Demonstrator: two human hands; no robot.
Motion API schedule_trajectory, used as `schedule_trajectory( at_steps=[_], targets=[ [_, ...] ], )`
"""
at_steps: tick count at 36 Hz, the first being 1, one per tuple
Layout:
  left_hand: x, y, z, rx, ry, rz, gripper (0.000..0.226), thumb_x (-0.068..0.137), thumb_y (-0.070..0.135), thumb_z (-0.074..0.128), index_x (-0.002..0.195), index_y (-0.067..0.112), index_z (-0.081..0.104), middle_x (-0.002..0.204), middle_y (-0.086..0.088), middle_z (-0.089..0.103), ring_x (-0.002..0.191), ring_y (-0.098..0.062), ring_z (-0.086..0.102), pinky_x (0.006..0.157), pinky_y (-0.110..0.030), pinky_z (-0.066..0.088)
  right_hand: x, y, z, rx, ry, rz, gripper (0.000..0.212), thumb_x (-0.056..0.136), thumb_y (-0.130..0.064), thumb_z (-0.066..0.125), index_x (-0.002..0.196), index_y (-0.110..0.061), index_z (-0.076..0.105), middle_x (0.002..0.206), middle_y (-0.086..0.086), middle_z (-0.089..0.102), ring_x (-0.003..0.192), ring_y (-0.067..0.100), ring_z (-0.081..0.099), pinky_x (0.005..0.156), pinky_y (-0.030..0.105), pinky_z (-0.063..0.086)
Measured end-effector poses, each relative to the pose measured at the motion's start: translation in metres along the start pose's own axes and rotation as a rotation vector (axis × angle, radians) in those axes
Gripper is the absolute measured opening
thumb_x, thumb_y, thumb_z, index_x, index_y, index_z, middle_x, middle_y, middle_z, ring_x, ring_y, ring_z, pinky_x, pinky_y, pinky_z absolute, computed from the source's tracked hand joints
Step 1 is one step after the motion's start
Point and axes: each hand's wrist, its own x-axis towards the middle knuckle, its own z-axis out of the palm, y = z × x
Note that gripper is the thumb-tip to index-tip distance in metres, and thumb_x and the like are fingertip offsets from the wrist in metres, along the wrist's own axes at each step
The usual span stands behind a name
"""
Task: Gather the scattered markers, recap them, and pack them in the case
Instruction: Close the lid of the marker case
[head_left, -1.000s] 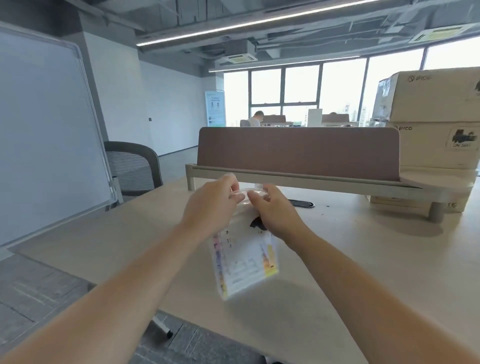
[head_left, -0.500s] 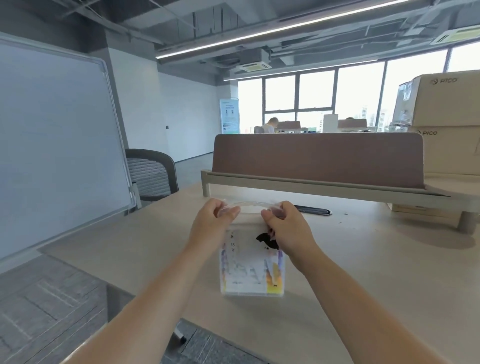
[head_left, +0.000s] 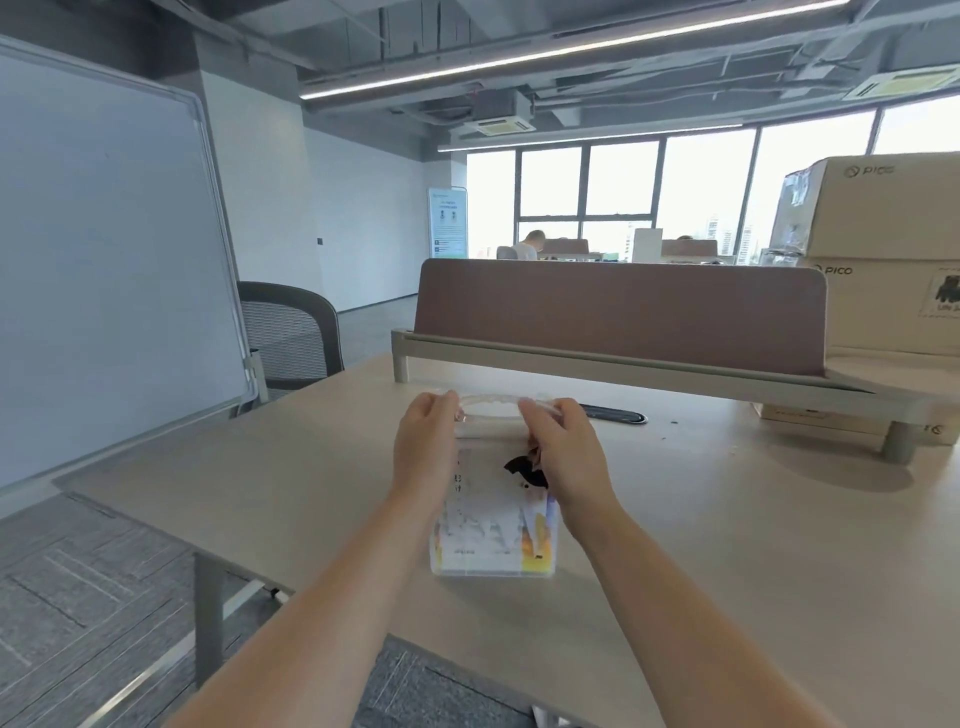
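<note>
The clear plastic case (head_left: 491, 525) stands upright near the front edge of the desk (head_left: 727, 545), its base flat on the wood. A second ago it hung tilted, with its lower corner swung toward the person; since then it has been squared up and set down. Both hands hold its top. The left hand (head_left: 423, 447) pinches the left end of the transparent handle (head_left: 491, 402), fingers curled over it. The right hand (head_left: 566, 457) pinches the right end, and its palm covers the case's upper right corner. To me that looks like the closing step, the top being pressed or snapped shut, with the packing itself largely done. No loose markers lie on the part of the desk I can see.

The case is see-through, with a white printed card behind the front wall bearing a small dark figure. Strips of yellow, orange and purple show along the lower right side. They may be the markers' barrels, but through the glare I cannot be sure.

Just beyond the hands a dark oval cable port (head_left: 615, 415) sits in the desktop. Behind it runs a brown divider screen (head_left: 623, 312). Cardboard boxes (head_left: 893, 260) are stacked at the right. A whiteboard (head_left: 104, 249) and a mesh-backed chair (head_left: 291, 332) stand at the left.
</note>
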Motion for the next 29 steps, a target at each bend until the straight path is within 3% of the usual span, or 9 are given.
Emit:
schedule_trajectory(
  at_steps=[2,6,10,14,22,25,29],
  targets=[
    [0.0,0.002,0.0,0.009,0.007,-0.002,0.02,0.092,0.03,0.047,0.083,0.013,0.054,0.075,-0.002,0.049,0.067,-0.017,0.043,0.062,-0.032,0.033,0.0,-0.005,0.001,0.095,0.022,0.066,0.039,0.095,-0.043,0.05,0.102,-0.005,0.053,0.084,0.002,0.051,0.07,0.016,0.047,0.049,0.021,0.045],
    [0.001,0.004,0.003,0.025,0.027,-0.01,0.02,0.091,0.029,0.046,0.08,0.013,0.05,0.073,-0.002,0.046,0.063,-0.016,0.04,0.059,-0.031,0.03,0.001,-0.007,0.006,0.038,0.096,0.071,0.045,0.096,-0.049,0.044,0.095,-0.005,0.055,0.08,0.002,0.05,0.068,0.016,0.048,0.057,0.027,0.044],
    [0.0,0.006,0.003,-0.022,0.054,-0.056,0.013,0.085,0.021,0.047,0.076,0.013,0.043,0.068,-0.001,0.038,0.058,-0.017,0.031,0.053,-0.028,0.024,0.008,-0.006,0.014,0.057,0.144,0.098,0.028,0.083,-0.039,0.049,0.076,-0.013,0.045,0.076,0.008,0.041,0.067,0.024,0.042,0.058,0.032,0.04],
    [0.0,0.009,0.003,-0.027,0.065,-0.071,0.007,0.082,0.014,0.044,0.076,0.013,0.042,0.068,-0.001,0.037,0.055,-0.015,0.028,0.047,-0.024,0.022,0.013,-0.01,0.02,0.046,0.187,0.112,0.013,0.07,-0.029,0.042,0.074,-0.017,0.04,0.077,0.007,0.035,0.071,0.022,0.03,0.063,0.039,0.027],
    [-0.006,0.009,-0.004,0.04,-0.004,-0.065,0.01,0.088,0.022,0.044,0.085,0.014,0.05,0.077,-0.004,0.044,0.062,-0.016,0.037,0.055,-0.029,0.028,0.012,0.001,0.021,-0.044,0.217,-0.008,0.022,0.088,-0.03,0.04,0.074,-0.014,0.036,0.074,0.008,0.033,0.067,0.021,0.031,0.061,0.036,0.029],
    [-0.012,0.012,-0.009,0.094,-0.048,-0.043,0.026,0.097,0.034,0.041,0.09,0.012,0.053,0.082,-0.003,0.049,0.065,-0.014,0.042,0.056,-0.029,0.031,0.005,0.001,0.016,-0.092,0.181,-0.033,0.039,0.097,-0.044,0.038,0.073,-0.013,0.038,0.069,0.002,0.04,0.064,0.02,0.039,0.062,0.034,0.038],
    [-0.024,0.02,-0.017,0.145,-0.067,-0.046,0.043,0.101,0.046,0.036,0.107,0.01,0.058,0.094,-0.003,0.057,0.076,-0.012,0.052,0.067,-0.03,0.041,-0.013,-0.013,0.012,-0.191,0.153,-0.029,0.041,0.101,-0.047,0.035,0.075,-0.016,0.042,0.071,-0.001,0.046,0.069,0.019,0.047,0.068,0.033,0.041]
  ],
)
